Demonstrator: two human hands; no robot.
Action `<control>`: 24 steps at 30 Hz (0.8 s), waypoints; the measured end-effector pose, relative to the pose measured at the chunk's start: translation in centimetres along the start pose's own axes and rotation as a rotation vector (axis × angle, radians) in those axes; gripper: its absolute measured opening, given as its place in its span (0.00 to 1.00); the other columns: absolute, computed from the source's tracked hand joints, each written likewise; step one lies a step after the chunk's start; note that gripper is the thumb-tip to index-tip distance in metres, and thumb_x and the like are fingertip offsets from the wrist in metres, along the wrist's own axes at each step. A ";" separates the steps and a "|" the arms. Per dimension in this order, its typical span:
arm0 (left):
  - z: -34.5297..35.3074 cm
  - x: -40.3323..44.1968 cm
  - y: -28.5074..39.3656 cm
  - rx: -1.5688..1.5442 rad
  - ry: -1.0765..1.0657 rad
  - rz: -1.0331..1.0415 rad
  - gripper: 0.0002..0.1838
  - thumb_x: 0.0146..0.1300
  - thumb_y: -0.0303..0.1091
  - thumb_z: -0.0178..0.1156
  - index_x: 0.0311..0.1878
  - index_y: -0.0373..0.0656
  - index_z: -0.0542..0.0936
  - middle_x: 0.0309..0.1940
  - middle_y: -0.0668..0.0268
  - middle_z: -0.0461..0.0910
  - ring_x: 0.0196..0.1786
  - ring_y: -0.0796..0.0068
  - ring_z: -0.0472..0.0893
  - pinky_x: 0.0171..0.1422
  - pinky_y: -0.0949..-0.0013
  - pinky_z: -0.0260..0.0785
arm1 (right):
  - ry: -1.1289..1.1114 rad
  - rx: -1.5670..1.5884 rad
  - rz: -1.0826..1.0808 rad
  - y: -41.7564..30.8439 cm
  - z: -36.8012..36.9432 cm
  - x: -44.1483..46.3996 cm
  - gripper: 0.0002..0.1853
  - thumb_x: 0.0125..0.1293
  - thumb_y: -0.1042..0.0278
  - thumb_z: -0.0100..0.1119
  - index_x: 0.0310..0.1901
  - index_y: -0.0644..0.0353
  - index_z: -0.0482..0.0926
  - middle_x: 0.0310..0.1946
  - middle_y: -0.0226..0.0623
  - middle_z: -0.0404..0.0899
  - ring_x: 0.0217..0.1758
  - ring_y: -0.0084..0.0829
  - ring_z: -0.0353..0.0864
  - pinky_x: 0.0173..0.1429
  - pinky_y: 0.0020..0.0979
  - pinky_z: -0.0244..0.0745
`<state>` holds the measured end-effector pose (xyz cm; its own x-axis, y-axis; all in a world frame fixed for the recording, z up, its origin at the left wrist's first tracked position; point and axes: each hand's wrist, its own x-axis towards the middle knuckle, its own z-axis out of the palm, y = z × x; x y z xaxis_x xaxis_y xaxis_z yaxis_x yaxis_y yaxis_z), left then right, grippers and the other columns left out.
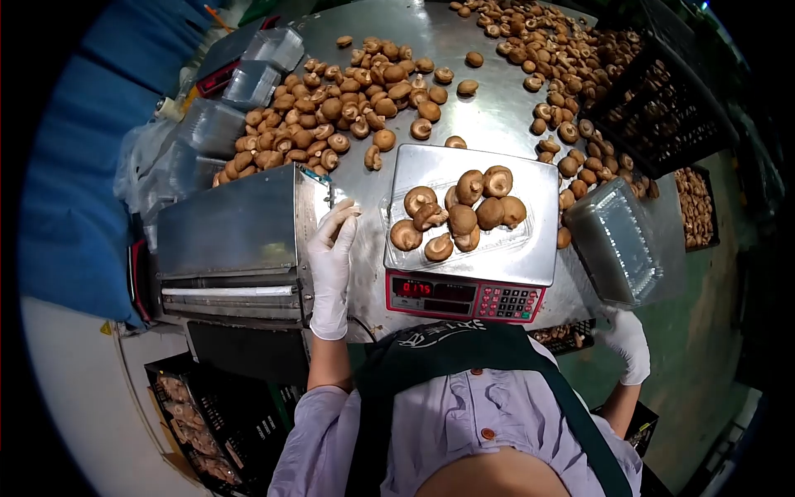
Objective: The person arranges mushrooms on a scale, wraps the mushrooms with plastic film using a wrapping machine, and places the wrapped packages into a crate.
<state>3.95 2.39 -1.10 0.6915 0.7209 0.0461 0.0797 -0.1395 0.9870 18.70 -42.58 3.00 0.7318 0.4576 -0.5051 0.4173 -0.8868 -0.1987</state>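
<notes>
Several brown mushrooms (462, 220) rest in a clear plastic tray (509, 248) on the metal plate of a red scale (466, 296), whose display shows red digits. My left hand (332, 269), in a white glove, is left of the scale beside the metal box-shaped machine (228, 224); its fingertips are pressed together, and whatever they hold is too small to name. My right hand (625, 341), also gloved in white, is at the lower right, by the near end of a stack of clear trays (614, 240). Its fingers are partly hidden there, and a grip cannot be made out.
A large mushroom pile (331, 108) lies behind the machine, another (555, 50) at the back right by a tilted black crate (662, 91). More clear containers (211, 124) stand at the left. A crate of packed mushrooms (195, 422) is at the lower left.
</notes>
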 end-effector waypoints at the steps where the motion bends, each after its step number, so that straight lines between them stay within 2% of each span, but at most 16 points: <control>1: 0.1 0.0 -0.1 0.053 -0.010 0.009 0.10 0.63 0.28 0.58 0.46 0.37 0.82 0.54 0.57 0.77 0.57 0.69 0.75 0.62 0.69 0.65 | 0.066 0.153 0.043 -1.4 -0.6 0.4 0.23 0.49 0.68 0.67 0.49 0.61 0.79 0.41 0.49 0.81 0.43 0.45 0.82 0.47 0.36 0.76; 2: 0.3 0.0 -0.3 0.107 -0.020 0.022 0.10 0.63 0.28 0.58 0.46 0.37 0.81 0.54 0.57 0.77 0.58 0.68 0.75 0.63 0.69 0.65 | 0.135 0.307 0.085 -2.3 -1.1 1.0 0.22 0.50 0.67 0.67 0.49 0.62 0.79 0.41 0.50 0.80 0.43 0.46 0.81 0.48 0.37 0.76; 3: 0.6 0.1 -1.2 0.142 -0.040 0.034 0.12 0.63 0.29 0.59 0.48 0.37 0.81 0.54 0.57 0.77 0.58 0.67 0.75 0.64 0.68 0.64 | 0.228 0.291 -0.013 -2.4 -0.5 2.1 0.21 0.52 0.67 0.66 0.48 0.63 0.79 0.40 0.51 0.80 0.43 0.46 0.82 0.47 0.36 0.76; 4: 1.1 0.1 -0.9 0.112 -0.071 -0.071 0.18 0.60 0.32 0.61 0.54 0.39 0.78 0.56 0.56 0.75 0.60 0.64 0.73 0.66 0.66 0.63 | 0.295 0.278 -0.092 -3.3 -0.7 3.3 0.19 0.54 0.67 0.64 0.48 0.63 0.80 0.39 0.51 0.80 0.41 0.46 0.82 0.47 0.36 0.76; 6: 2.6 -0.2 0.1 0.260 -0.073 0.009 0.27 0.58 0.37 0.64 0.61 0.41 0.73 0.61 0.55 0.71 0.64 0.61 0.70 0.68 0.63 0.60 | 0.415 0.370 -0.202 -6.6 -1.8 5.2 0.15 0.58 0.66 0.62 0.46 0.62 0.80 0.38 0.48 0.81 0.41 0.46 0.81 0.46 0.36 0.76; 7: 3.0 -0.3 0.0 0.358 -0.132 0.086 0.32 0.57 0.39 0.66 0.64 0.42 0.68 0.65 0.54 0.65 0.68 0.59 0.64 0.70 0.60 0.57 | 0.491 0.349 -0.293 -7.4 -1.6 6.7 0.15 0.58 0.66 0.62 0.46 0.61 0.80 0.40 0.47 0.81 0.41 0.45 0.81 0.46 0.35 0.76; 8: 3.6 -0.4 0.2 0.391 -0.166 0.120 0.34 0.55 0.41 0.66 0.65 0.42 0.68 0.67 0.51 0.62 0.69 0.55 0.62 0.71 0.58 0.55 | 0.537 0.386 -0.349 -9.0 -2.1 7.8 0.15 0.58 0.65 0.63 0.46 0.60 0.80 0.39 0.46 0.81 0.41 0.44 0.82 0.45 0.35 0.76; 11: 4.7 0.1 -1.6 0.601 -0.208 0.172 0.32 0.52 0.44 0.67 0.60 0.42 0.73 0.66 0.45 0.61 0.68 0.46 0.61 0.71 0.55 0.54 | 0.655 0.386 -0.472 -12.5 -2.9 11.8 0.16 0.58 0.64 0.64 0.47 0.57 0.80 0.38 0.44 0.81 0.41 0.40 0.82 0.45 0.33 0.76; 12: 5.1 0.0 -1.0 0.717 -0.222 0.217 0.28 0.53 0.40 0.67 0.57 0.43 0.75 0.66 0.46 0.61 0.69 0.49 0.61 0.72 0.57 0.53 | 0.676 0.397 -0.533 -13.6 -3.1 13.1 0.17 0.58 0.63 0.63 0.49 0.56 0.79 0.41 0.43 0.81 0.42 0.39 0.81 0.47 0.33 0.76; 14: 5.8 -0.1 -1.0 0.790 -0.217 0.299 0.24 0.53 0.39 0.67 0.55 0.45 0.78 0.64 0.49 0.65 0.69 0.48 0.61 0.71 0.54 0.53 | 0.620 0.452 -0.557 -16.2 -3.9 14.4 0.20 0.59 0.62 0.63 0.53 0.55 0.77 0.46 0.41 0.80 0.44 0.38 0.81 0.49 0.33 0.76; 16: 5.9 -0.2 -1.2 0.795 -0.214 0.342 0.23 0.52 0.38 0.67 0.53 0.46 0.79 0.62 0.52 0.68 0.69 0.50 0.62 0.71 0.54 0.53 | 0.677 0.323 -0.678 -17.8 -3.8 16.2 0.24 0.58 0.60 0.63 0.57 0.53 0.74 0.52 0.38 0.78 0.47 0.38 0.79 0.50 0.34 0.76; 18: 5.8 -0.1 -1.6 0.797 -0.211 0.381 0.21 0.51 0.37 0.67 0.51 0.48 0.81 0.60 0.56 0.72 0.69 0.51 0.62 0.70 0.54 0.53 | 0.610 0.138 -0.657 -19.0 -4.1 16.7 0.33 0.53 0.53 0.66 0.61 0.52 0.70 0.56 0.39 0.74 0.49 0.39 0.77 0.50 0.36 0.77; 20: 5.6 -0.1 -2.1 0.869 -0.116 0.612 0.20 0.49 0.34 0.68 0.49 0.50 0.82 0.56 0.61 0.75 0.67 0.53 0.64 0.70 0.55 0.53 | 0.527 0.030 -0.665 -19.3 -3.2 17.7 0.31 0.53 0.53 0.66 0.58 0.54 0.71 0.52 0.40 0.77 0.48 0.40 0.77 0.50 0.37 0.76; 21: 5.4 0.0 -2.1 0.870 -0.116 0.610 0.20 0.49 0.34 0.68 0.49 0.50 0.82 0.56 0.61 0.75 0.67 0.53 0.64 0.70 0.55 0.53 | 0.525 0.030 -0.666 -19.2 -2.8 17.9 0.31 0.53 0.53 0.66 0.58 0.54 0.71 0.52 0.40 0.77 0.48 0.40 0.77 0.50 0.37 0.76; 23: 5.0 0.2 -2.2 0.839 -0.200 0.654 0.18 0.48 0.30 0.67 0.46 0.49 0.83 0.56 0.62 0.76 0.66 0.53 0.66 0.70 0.56 0.54 | 0.434 0.170 -0.634 -19.0 -2.4 18.2 0.28 0.53 0.55 0.67 0.54 0.56 0.73 0.44 0.41 0.79 0.44 0.41 0.79 0.47 0.36 0.77; 24: 4.9 0.1 -1.9 0.840 -0.198 0.650 0.18 0.48 0.30 0.67 0.46 0.49 0.83 0.56 0.62 0.76 0.66 0.53 0.66 0.70 0.56 0.54 | 0.431 0.169 -0.636 -18.9 -2.5 18.0 0.28 0.53 0.55 0.67 0.54 0.56 0.73 0.44 0.41 0.79 0.44 0.41 0.79 0.47 0.36 0.77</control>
<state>7.44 -0.58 -3.77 0.8769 0.2287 0.4228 0.0704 -0.9312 0.3576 25.35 -17.39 -0.21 0.5384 0.8352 0.1118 0.7641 -0.4279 -0.4827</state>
